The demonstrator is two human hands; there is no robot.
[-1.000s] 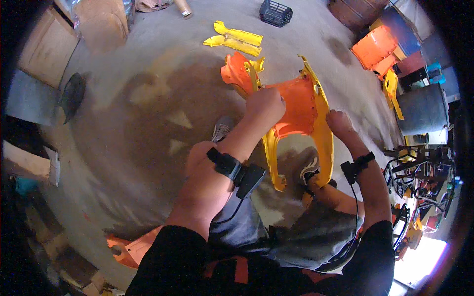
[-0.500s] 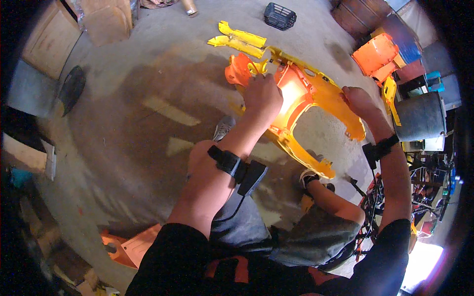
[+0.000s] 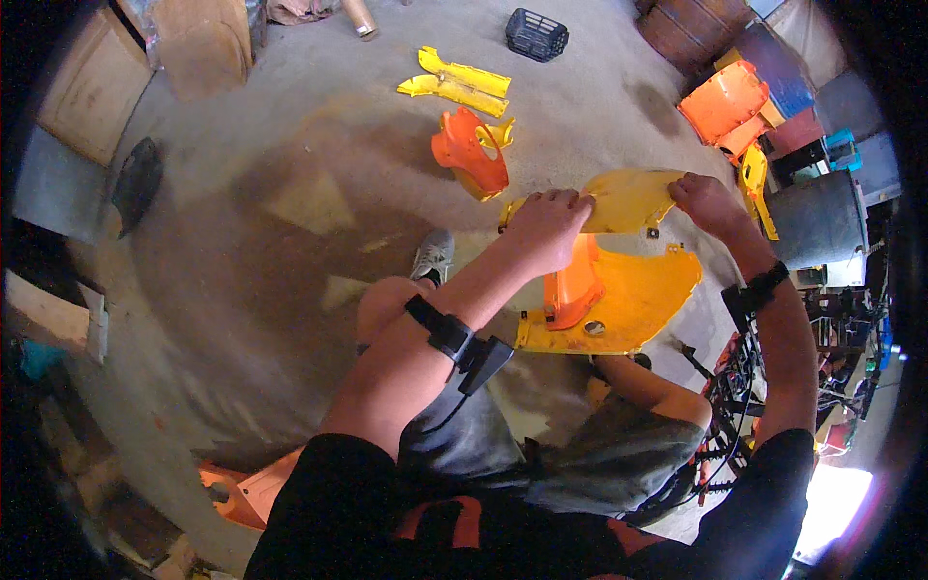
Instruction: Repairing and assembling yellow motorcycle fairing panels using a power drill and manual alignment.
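Both hands grip a large yellow plastic fairing panel (image 3: 643, 295) with an orange centre section (image 3: 577, 286), holding it tilted above the floor in front of my knees. My left hand (image 3: 549, 230) is closed on its upper left edge, fingers curled over the rim. At the upper right corner, my right hand (image 3: 709, 205) closes on the same panel; its fingertips are partly out of sight. Just beyond my left hand, a curved orange cowl piece (image 3: 468, 153) stands on the concrete, with a small yellow part (image 3: 504, 133) behind it.
Two yellow strip panels (image 3: 462, 80) and a black plastic crate (image 3: 536, 35) lie farther off. Orange panels (image 3: 727, 100) lean at the right near a grey bucket (image 3: 820, 222). A dark curved panel (image 3: 138, 186) rests at far left, and an orange part (image 3: 253, 486) at lower left.
The fairing panel has been turned over and tilted, so its smooth yellow faces now show. My left hand has shifted right and down, away from the orange cowl piece.
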